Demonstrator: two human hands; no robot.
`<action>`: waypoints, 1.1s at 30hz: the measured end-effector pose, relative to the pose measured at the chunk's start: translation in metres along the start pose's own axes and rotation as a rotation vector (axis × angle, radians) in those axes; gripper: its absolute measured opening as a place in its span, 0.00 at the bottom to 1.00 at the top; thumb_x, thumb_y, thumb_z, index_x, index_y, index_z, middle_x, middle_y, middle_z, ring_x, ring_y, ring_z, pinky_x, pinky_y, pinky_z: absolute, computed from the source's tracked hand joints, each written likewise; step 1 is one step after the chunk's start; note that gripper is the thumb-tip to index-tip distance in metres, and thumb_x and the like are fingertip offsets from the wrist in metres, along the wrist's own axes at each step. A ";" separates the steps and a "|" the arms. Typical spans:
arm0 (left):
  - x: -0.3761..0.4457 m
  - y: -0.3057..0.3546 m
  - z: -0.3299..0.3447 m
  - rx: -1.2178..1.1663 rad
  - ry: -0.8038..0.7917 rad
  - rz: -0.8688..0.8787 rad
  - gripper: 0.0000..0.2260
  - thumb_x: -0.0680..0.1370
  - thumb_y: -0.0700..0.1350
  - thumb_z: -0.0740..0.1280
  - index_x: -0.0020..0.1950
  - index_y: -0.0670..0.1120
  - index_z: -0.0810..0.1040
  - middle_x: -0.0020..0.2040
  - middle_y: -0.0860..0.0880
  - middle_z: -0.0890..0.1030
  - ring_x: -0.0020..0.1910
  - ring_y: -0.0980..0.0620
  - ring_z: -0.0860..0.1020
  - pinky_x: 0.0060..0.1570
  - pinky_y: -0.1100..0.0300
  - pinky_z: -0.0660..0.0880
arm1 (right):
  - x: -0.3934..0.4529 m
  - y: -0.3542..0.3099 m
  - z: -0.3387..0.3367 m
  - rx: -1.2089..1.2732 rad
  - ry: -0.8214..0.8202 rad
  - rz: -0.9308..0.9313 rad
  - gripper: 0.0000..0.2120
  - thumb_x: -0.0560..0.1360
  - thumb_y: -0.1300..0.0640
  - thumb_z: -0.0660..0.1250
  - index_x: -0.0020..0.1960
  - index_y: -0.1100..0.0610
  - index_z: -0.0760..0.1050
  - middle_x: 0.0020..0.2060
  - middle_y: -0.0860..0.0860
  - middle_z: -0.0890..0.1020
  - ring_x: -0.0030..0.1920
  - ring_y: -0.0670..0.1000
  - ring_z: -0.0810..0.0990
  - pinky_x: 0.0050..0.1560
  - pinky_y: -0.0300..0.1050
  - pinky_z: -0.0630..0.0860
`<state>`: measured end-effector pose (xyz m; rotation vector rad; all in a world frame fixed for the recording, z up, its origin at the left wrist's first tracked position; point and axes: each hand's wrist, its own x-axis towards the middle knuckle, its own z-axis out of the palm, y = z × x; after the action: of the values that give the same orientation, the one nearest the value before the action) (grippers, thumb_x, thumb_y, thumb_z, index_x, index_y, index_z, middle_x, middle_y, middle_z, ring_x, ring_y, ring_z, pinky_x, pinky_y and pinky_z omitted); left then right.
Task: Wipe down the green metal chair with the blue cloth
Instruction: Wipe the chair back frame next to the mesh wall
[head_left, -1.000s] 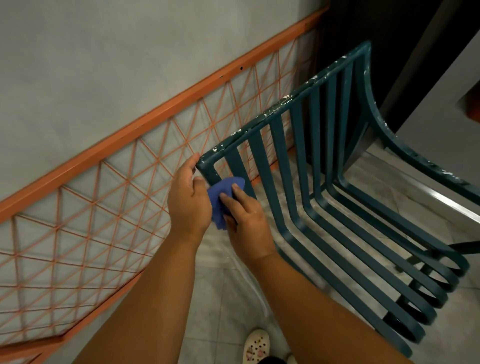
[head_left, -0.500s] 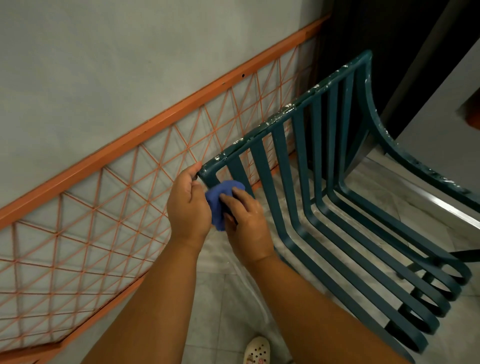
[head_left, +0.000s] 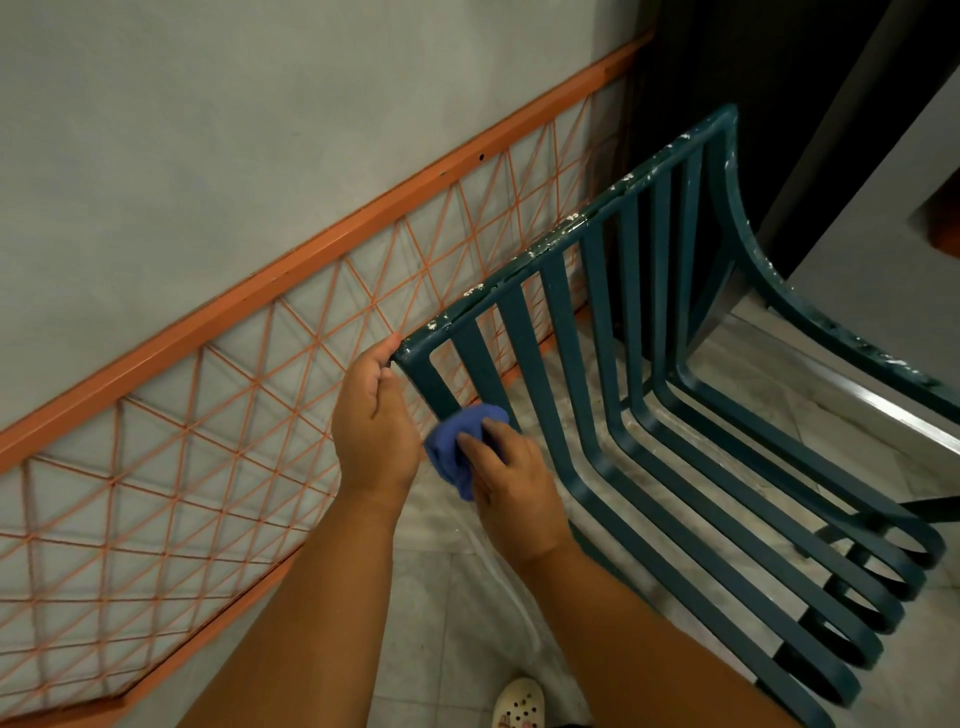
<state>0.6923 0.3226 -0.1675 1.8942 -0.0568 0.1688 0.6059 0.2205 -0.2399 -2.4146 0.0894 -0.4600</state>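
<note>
Green metal chair (head_left: 613, 415) stands on the tiled floor (head_left: 447, 597), its slatted back just beside an orange lattice panel (head_left: 182, 441) fixed along the grey wall (head_left: 208, 130). White flecks of chipped paint show along the top rail and the far side rail.

Left hand (head_left: 371, 421): grip closed on the near corner of the chair back, thumb on the end of the top rail, fingers curled behind the corner post.

Right hand (head_left: 511, 480): grip clenched round the blue cloth (head_left: 460, 447), which is bunched and pressed against the lower part of the first slat, directly below the left hand. Cloth touches both hands.

A pale perforated shoe (head_left: 519, 704) sits on the floor at the bottom edge of the view, between the forearms.
</note>
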 end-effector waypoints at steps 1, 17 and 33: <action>0.000 0.000 0.000 0.009 0.005 0.004 0.17 0.79 0.43 0.54 0.64 0.53 0.75 0.60 0.55 0.78 0.62 0.59 0.74 0.65 0.54 0.70 | -0.014 0.006 -0.001 -0.022 -0.021 0.022 0.23 0.67 0.69 0.75 0.61 0.60 0.77 0.57 0.61 0.79 0.50 0.61 0.80 0.46 0.53 0.82; 0.001 0.000 0.002 -0.033 -0.005 -0.036 0.18 0.77 0.46 0.55 0.64 0.51 0.75 0.62 0.56 0.77 0.63 0.59 0.72 0.65 0.53 0.69 | 0.039 -0.027 -0.005 0.173 0.075 0.069 0.16 0.71 0.69 0.66 0.58 0.60 0.77 0.61 0.57 0.75 0.56 0.59 0.74 0.55 0.52 0.76; 0.008 0.008 -0.010 -0.502 -0.027 -0.296 0.17 0.82 0.48 0.52 0.68 0.47 0.70 0.62 0.45 0.78 0.58 0.52 0.78 0.55 0.57 0.77 | 0.068 -0.061 -0.019 -0.180 0.096 -0.177 0.23 0.74 0.49 0.66 0.68 0.52 0.72 0.71 0.57 0.69 0.62 0.63 0.71 0.60 0.59 0.72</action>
<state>0.6984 0.3302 -0.1557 1.3831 0.1505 -0.0707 0.6601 0.2442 -0.1671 -2.5884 -0.0435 -0.6741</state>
